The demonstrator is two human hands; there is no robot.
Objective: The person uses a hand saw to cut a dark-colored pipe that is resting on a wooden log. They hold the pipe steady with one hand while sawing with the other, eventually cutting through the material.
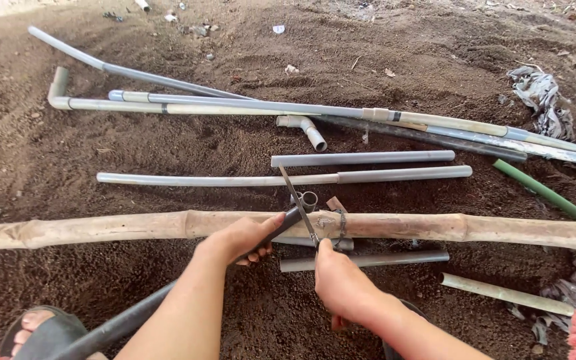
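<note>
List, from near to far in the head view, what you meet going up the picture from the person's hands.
Right hand → left hand → bamboo pole → long grey pipe → short grey pipe → pale elbow fitting → curved grey pipe.

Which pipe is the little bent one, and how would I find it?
Find the long pale bamboo pole lying across the brown dirt. Beyond it lie straight grey plastic pipes; just past them sits the short grey elbow pipe. It alone is stubby and bends, its open end facing you.
</note>
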